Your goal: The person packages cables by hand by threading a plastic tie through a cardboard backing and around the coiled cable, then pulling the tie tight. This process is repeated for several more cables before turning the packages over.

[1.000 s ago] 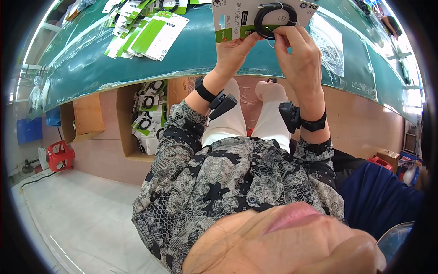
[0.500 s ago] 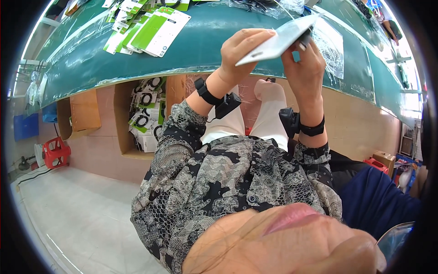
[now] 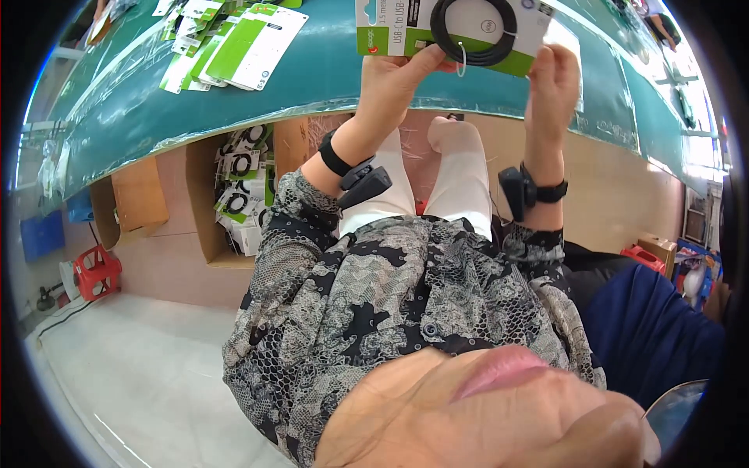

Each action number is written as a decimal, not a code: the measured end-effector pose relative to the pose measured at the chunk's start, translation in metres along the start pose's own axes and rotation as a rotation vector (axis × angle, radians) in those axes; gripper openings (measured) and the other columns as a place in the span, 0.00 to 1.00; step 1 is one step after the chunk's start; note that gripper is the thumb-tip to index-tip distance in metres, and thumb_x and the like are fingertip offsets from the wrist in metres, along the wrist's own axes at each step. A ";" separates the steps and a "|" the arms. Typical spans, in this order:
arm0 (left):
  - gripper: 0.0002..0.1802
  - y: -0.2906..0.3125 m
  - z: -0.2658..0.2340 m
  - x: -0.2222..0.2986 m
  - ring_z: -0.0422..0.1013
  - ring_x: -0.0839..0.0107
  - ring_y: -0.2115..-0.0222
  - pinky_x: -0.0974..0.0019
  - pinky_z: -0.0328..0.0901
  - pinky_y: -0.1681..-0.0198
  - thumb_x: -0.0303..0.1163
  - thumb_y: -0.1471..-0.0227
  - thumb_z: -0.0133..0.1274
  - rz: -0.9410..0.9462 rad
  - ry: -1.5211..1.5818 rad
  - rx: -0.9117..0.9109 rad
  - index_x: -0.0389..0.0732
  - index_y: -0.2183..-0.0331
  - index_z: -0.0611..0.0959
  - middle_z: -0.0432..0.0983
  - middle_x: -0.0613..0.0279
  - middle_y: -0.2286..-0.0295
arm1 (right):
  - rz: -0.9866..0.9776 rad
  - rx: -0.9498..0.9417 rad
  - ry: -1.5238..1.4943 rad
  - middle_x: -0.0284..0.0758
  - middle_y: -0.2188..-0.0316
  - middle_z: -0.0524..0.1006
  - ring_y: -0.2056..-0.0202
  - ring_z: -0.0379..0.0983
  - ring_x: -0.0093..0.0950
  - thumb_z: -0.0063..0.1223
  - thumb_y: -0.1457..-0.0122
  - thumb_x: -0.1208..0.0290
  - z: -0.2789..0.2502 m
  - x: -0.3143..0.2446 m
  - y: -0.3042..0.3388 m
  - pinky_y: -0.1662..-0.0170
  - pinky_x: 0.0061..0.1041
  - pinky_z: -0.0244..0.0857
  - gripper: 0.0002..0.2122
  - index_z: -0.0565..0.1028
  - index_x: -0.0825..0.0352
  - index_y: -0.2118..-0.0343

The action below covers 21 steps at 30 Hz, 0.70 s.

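A white-and-green cardboard cable card point(image 3: 530, 27) is held up over the near edge of the bench, with its printed front showing. A coiled black cable point(image 3: 491, 56) is fastened to it with thin white ties point(image 3: 462, 61), one hanging as a loop at the coil's lower side. My left hand point(image 3: 390, 87) grips the card's lower left edge, its thumb lying by the cable. At the card's right edge, the fingers of my right hand point(image 3: 554, 90) are pinched together on the lower corner. Both wrists wear black straps with small black devices.
A pile of white-and-green cards point(image 3: 257, 47) lies on the green bench top point(image 3: 328, 47) to the left. Below stands an open carton point(image 3: 201, 195) with several carded cables inside. A red plastic stool point(image 3: 97, 271) is on the floor at left. Navy fabric shows at right.
The cable card has turned from nearly edge-on to face-on, bringing the coil into sight. My left hand has shifted slightly left to its lower edge; my right hand has moved right to its corner.
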<state>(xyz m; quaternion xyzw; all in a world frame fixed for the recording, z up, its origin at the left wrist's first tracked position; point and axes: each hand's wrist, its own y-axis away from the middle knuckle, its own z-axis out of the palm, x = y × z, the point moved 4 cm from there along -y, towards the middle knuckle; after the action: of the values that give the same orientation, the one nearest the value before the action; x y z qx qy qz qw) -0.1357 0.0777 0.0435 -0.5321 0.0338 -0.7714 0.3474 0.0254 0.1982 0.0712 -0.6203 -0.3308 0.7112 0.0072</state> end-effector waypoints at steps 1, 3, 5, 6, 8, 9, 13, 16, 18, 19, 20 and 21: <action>0.13 0.001 -0.001 -0.005 0.76 0.65 0.68 0.66 0.72 0.63 0.29 0.46 0.51 -0.084 0.102 0.010 0.31 0.61 0.77 0.77 0.54 0.65 | 0.046 0.035 -0.206 0.34 0.64 0.74 0.66 0.72 0.21 0.47 0.39 0.76 -0.007 0.011 -0.002 0.63 0.19 0.67 0.10 0.68 0.69 0.56; 0.13 0.004 -0.001 -0.011 0.76 0.65 0.68 0.66 0.72 0.62 0.30 0.44 0.49 -0.175 0.206 0.019 0.31 0.60 0.77 0.77 0.54 0.66 | 0.136 -0.002 -0.416 0.33 0.63 0.74 0.65 0.71 0.21 0.47 0.40 0.75 -0.002 0.014 0.001 0.62 0.20 0.66 0.10 0.68 0.69 0.55; 0.12 0.006 -0.003 -0.017 0.76 0.65 0.67 0.66 0.73 0.62 0.30 0.44 0.49 -0.269 0.346 0.023 0.31 0.60 0.77 0.77 0.53 0.66 | 0.297 -0.095 -0.857 0.33 0.62 0.73 0.63 0.71 0.21 0.49 0.40 0.75 0.012 0.020 0.002 0.60 0.21 0.66 0.12 0.67 0.68 0.54; 0.12 0.007 -0.003 -0.019 0.76 0.64 0.67 0.66 0.73 0.62 0.29 0.44 0.49 -0.315 0.416 0.027 0.32 0.60 0.77 0.77 0.53 0.66 | 0.298 -0.090 -0.858 0.33 0.62 0.73 0.63 0.71 0.21 0.49 0.40 0.75 0.011 0.025 0.004 0.60 0.21 0.66 0.12 0.67 0.68 0.54; 0.12 0.012 0.002 -0.024 0.76 0.64 0.66 0.66 0.73 0.62 0.29 0.44 0.48 -0.355 0.445 0.025 0.32 0.60 0.77 0.77 0.53 0.66 | 0.306 -0.269 -0.279 0.34 0.60 0.73 0.60 0.70 0.22 0.51 0.42 0.74 0.014 0.044 0.014 0.58 0.22 0.66 0.14 0.67 0.68 0.53; 0.12 0.016 0.006 -0.026 0.76 0.64 0.66 0.66 0.73 0.61 0.29 0.44 0.48 -0.391 0.474 0.029 0.32 0.60 0.77 0.77 0.53 0.66 | 0.307 -0.354 0.011 0.34 0.59 0.73 0.58 0.70 0.23 0.52 0.43 0.74 0.016 0.053 0.019 0.57 0.23 0.66 0.15 0.67 0.67 0.53; 0.12 0.024 0.019 -0.029 0.76 0.64 0.66 0.66 0.73 0.61 0.29 0.44 0.49 -0.452 0.533 0.052 0.31 0.61 0.77 0.77 0.53 0.66 | 0.279 -0.130 -0.465 0.29 0.65 0.73 0.64 0.69 0.19 0.51 0.44 0.77 0.025 0.073 0.026 0.61 0.19 0.64 0.11 0.70 0.68 0.58; 0.12 0.027 0.020 -0.030 0.76 0.64 0.66 0.66 0.73 0.61 0.29 0.44 0.49 -0.458 0.562 0.056 0.32 0.61 0.77 0.78 0.53 0.66 | 0.167 -0.083 -0.308 0.29 0.64 0.73 0.64 0.69 0.19 0.52 0.45 0.79 0.027 0.064 0.024 0.61 0.19 0.64 0.11 0.70 0.68 0.58; 0.12 0.028 0.021 -0.029 0.76 0.64 0.66 0.66 0.73 0.61 0.29 0.45 0.49 -0.453 0.591 0.039 0.32 0.61 0.77 0.77 0.53 0.66 | 0.108 -0.058 -0.228 0.29 0.64 0.73 0.63 0.69 0.19 0.52 0.46 0.79 0.028 0.061 0.025 0.62 0.18 0.64 0.11 0.71 0.67 0.59; 0.12 0.029 0.021 -0.030 0.76 0.64 0.66 0.66 0.73 0.61 0.29 0.45 0.49 -0.453 0.590 0.037 0.32 0.61 0.77 0.77 0.53 0.66 | 0.157 -0.018 -0.329 0.30 0.64 0.73 0.63 0.69 0.20 0.52 0.46 0.79 0.028 0.065 0.026 0.61 0.18 0.64 0.11 0.71 0.68 0.59; 0.11 0.031 0.021 -0.031 0.76 0.64 0.66 0.66 0.73 0.60 0.29 0.45 0.49 -0.451 0.581 0.039 0.32 0.61 0.77 0.77 0.53 0.66 | 0.204 0.024 -0.429 0.30 0.64 0.73 0.63 0.69 0.20 0.52 0.46 0.79 0.027 0.069 0.028 0.61 0.18 0.64 0.11 0.71 0.68 0.59; 0.11 0.031 0.020 -0.030 0.76 0.64 0.65 0.65 0.73 0.60 0.29 0.45 0.49 -0.449 0.570 0.042 0.32 0.61 0.77 0.77 0.53 0.66 | 0.250 0.066 -0.530 0.31 0.63 0.74 0.63 0.69 0.21 0.52 0.47 0.79 0.026 0.072 0.029 0.61 0.18 0.64 0.11 0.71 0.69 0.59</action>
<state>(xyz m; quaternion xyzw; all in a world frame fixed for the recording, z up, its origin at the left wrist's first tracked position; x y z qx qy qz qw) -0.0970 0.0777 0.0146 -0.2826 -0.0040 -0.9463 0.1569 -0.0025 0.1937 -0.0053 -0.4482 -0.2186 0.8543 -0.1470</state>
